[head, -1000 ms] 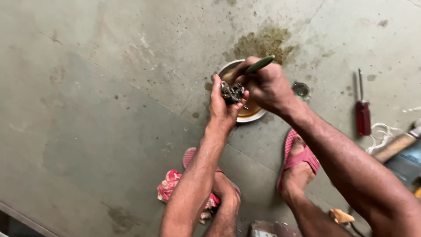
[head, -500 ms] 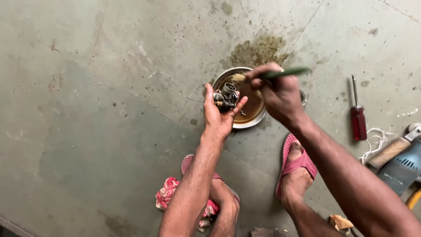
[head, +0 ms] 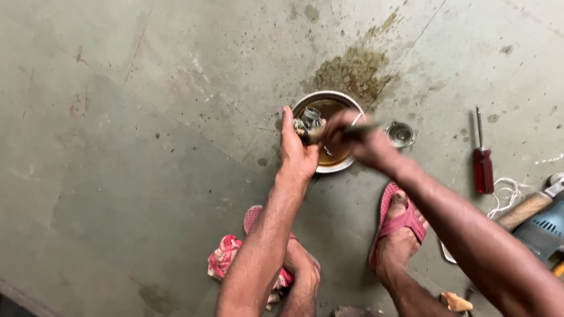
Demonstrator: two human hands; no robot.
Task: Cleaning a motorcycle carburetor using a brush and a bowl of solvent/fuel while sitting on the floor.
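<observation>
My left hand holds a small metal engine part over a white bowl of brown liquid on the concrete floor. My right hand is blurred and grips a thin dark-handled brush whose tip meets the part. Both hands hover above the bowl's near rim.
A small metal cup sits right of the bowl. A red-handled screwdriver, a wooden handle, white cord and a blue power tool lie at the right. My feet wear pink sandals; a pink rag lies beside the left one.
The brush has swung down from pointing up-right to lying against the metal part. Both hands stay over the bowl; the camera view shifted slightly.
</observation>
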